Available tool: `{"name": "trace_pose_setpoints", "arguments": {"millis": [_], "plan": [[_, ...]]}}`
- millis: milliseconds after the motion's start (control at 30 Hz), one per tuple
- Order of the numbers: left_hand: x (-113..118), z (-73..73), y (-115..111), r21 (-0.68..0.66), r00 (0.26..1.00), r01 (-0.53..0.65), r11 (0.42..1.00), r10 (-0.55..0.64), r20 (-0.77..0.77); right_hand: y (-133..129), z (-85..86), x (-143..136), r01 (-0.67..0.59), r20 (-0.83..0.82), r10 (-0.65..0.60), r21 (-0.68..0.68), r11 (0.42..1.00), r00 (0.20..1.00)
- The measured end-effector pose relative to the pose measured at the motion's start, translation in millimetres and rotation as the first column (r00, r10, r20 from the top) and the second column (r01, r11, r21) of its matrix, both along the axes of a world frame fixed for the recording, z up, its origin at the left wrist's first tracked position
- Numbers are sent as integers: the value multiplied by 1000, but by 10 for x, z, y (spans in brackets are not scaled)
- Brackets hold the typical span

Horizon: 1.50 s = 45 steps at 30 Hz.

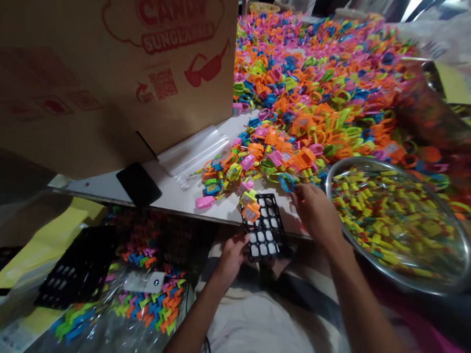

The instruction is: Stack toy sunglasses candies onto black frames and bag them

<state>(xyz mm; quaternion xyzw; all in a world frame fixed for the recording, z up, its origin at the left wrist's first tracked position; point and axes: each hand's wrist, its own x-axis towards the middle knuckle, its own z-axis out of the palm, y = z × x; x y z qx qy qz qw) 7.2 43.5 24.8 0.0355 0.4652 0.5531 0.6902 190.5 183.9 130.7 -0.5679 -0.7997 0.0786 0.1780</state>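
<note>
My left hand point(232, 258) grips the lower left edge of a black grid tray point(280, 231), its fingers closed on the rim. The tray is tilted over my lap at the table's front edge, with pale cells showing. An orange toy watch point(251, 212) and a yellow-green one point(247, 199) lie at its upper left, with a pink one point(246, 185) just beyond. My right hand point(315, 213) pinches a blue toy watch point(287, 183) right of the tray's top, above the white table point(185, 203). Its fingertips are partly hidden.
A big pile of colourful toy watches point(314, 93) covers the table behind. At right stands a metal bowl point(466, 254) of yellow wrapped pieces. A cardboard box point(106, 57), clear plastic bags point(197, 152) and a black phone point(139, 184) are at left. Black trays point(80, 263) lie lower left.
</note>
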Motion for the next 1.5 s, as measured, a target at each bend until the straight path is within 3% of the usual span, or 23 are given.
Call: {"name": "trace_pose_setpoints", "arguments": {"millis": [67,167,267,400,600,767,1067,1233,1333,1400,1500], "plan": [[-9,13,38,17,1000,18,1000,-18,-26,-155,-1,35,-9,-292,-12,-72,997,956],[-16,39,104,17,997,50,999,-48,-67,-439,-69,-29,-35,-626,-208,-353,935,751],[-1,61,165,6,992,63,998,-62,-108,-637,-196,-209,-107,-690,-360,-534,839,628],[38,67,215,5,988,91,996,-90,-126,-658,-330,-419,-195,-738,-383,-563,803,555],[47,38,245,10,980,111,994,-108,-170,-531,-386,-441,-200,-647,-223,-512,835,729],[46,29,257,9,975,96,995,-92,-202,-503,-307,-387,-241,-549,-47,-440,865,834],[4,39,252,110,939,226,968,-186,-290,-531,-246,-499,-231,-326,105,-379,896,940],[-73,92,297,86,914,291,953,-250,-318,-556,-227,-549,-214,-248,123,-383,899,961],[-165,154,293,86,803,399,913,-302,-514,-529,-159,-411,-247,-211,176,-382,891,961],[-223,227,260,50,608,448,892,-263,-749,-488,-83,-241,-192,-153,149,-323,927,977],[-257,350,223,41,256,379,925,-62,-965,-413,51,33,-14,64,26,-179,984,998]]}}
